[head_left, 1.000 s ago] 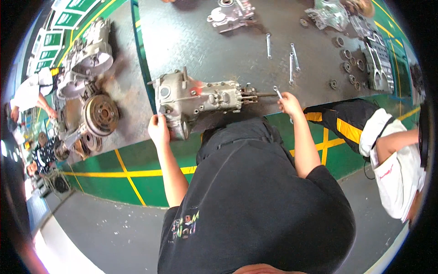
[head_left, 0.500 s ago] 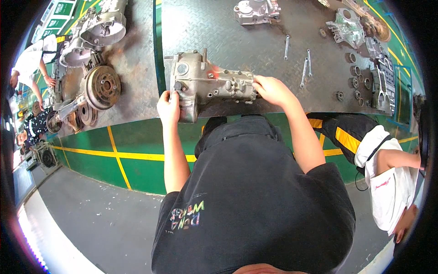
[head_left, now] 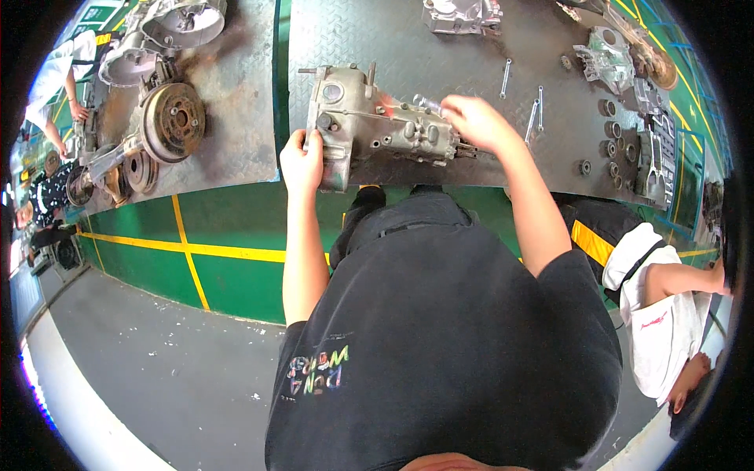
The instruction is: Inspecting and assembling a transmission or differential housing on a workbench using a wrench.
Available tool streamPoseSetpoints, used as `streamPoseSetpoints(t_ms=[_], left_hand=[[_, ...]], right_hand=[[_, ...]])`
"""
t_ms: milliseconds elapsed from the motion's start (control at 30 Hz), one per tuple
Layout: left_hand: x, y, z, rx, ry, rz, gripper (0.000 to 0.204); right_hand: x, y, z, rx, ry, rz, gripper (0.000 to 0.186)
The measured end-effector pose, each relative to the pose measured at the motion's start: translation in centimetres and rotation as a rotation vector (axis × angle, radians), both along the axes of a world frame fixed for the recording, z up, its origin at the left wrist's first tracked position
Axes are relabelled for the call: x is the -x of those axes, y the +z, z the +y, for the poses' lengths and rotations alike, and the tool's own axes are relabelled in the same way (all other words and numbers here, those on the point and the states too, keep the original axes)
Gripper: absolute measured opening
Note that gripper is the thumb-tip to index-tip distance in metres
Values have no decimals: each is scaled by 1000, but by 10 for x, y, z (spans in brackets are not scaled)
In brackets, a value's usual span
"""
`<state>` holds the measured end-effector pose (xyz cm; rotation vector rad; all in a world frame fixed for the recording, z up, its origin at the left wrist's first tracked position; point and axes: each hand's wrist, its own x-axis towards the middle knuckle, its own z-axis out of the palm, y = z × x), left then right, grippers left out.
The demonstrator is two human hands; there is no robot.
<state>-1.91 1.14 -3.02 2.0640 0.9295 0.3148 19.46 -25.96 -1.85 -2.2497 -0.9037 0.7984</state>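
A grey cast-metal gearbox (head_left: 377, 125) lies on its side near the bench's front edge, its wide flanged end to the left and its narrow end to the right. My left hand (head_left: 301, 162) grips the lower left rim of the wide end, thumb upward. Above the narrow end, my right hand (head_left: 477, 123) is closed around a short, shiny metal piece (head_left: 426, 103) that sticks out leftward from the fingers. Its exact kind is hidden by the hand. A thin shaft end shows from the gearbox below the right wrist.
Wrenches (head_left: 506, 78) lie right of the gearbox, with several bearings and rings (head_left: 608, 107) and a tool tray (head_left: 657, 165) beyond. Another casing (head_left: 462, 16) sits at the back. A rusty brake drum (head_left: 173, 125) stands left on a neighbouring bench. People stand at both sides.
My right hand has left the gearbox's narrow end and risen slightly, now with a shiny metal piece showing in it. The gearbox is tilted a little; my left hand still grips it.
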Motion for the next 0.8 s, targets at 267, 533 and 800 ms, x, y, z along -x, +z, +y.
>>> streamPoseSetpoints(t_ms=[267,533,800], left_hand=[[1,-13,9,269,-88,-44,33],[1,-18,15,763,-205,-142,30],[2,-39,24,820,-346,-230,30]], right_hand=[[140,-41,-25,246,-194,335,32],[181,-100,9,147,-744,387,31],[152,-68,14,283,-732,828,43]])
